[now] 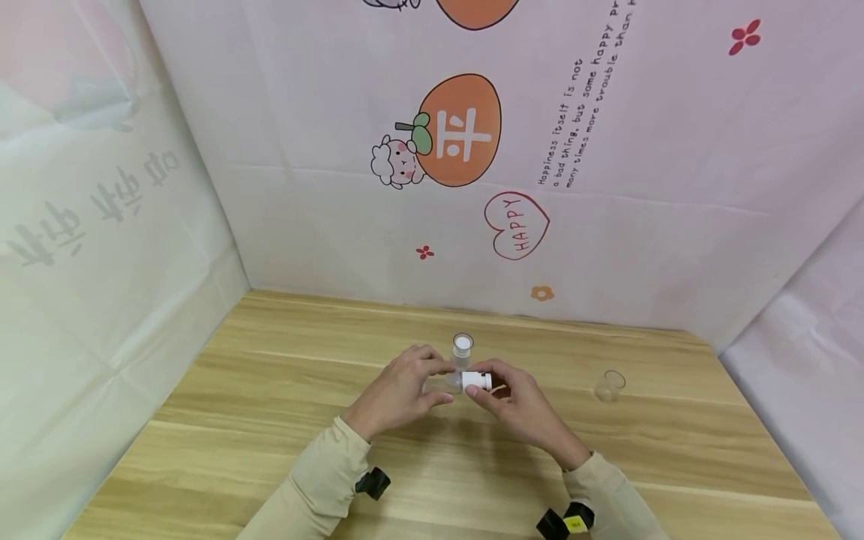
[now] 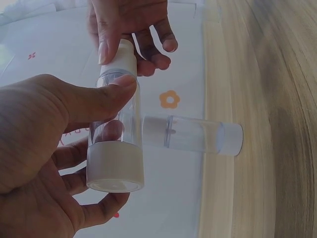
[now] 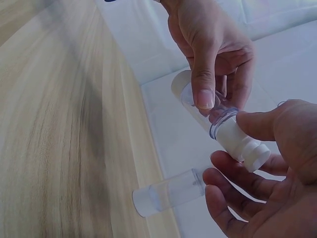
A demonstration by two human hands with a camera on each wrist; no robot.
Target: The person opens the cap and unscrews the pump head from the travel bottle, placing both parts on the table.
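Note:
A clear pump bottle with a white base lies sideways between the two hands, above the table. My left hand grips its transparent body, thumb on one side and fingers on the other. At the other end, my right hand pinches the white pump top between thumb and fingers. The top sits on the bottle's neck, in line with the body. Just behind the hands, a second bottle of the same kind stands upright on the table.
To the right of the hands, a small clear cap rests on the wooden table. A printed cloth hangs behind the table, and more cloth closes off the left and right sides.

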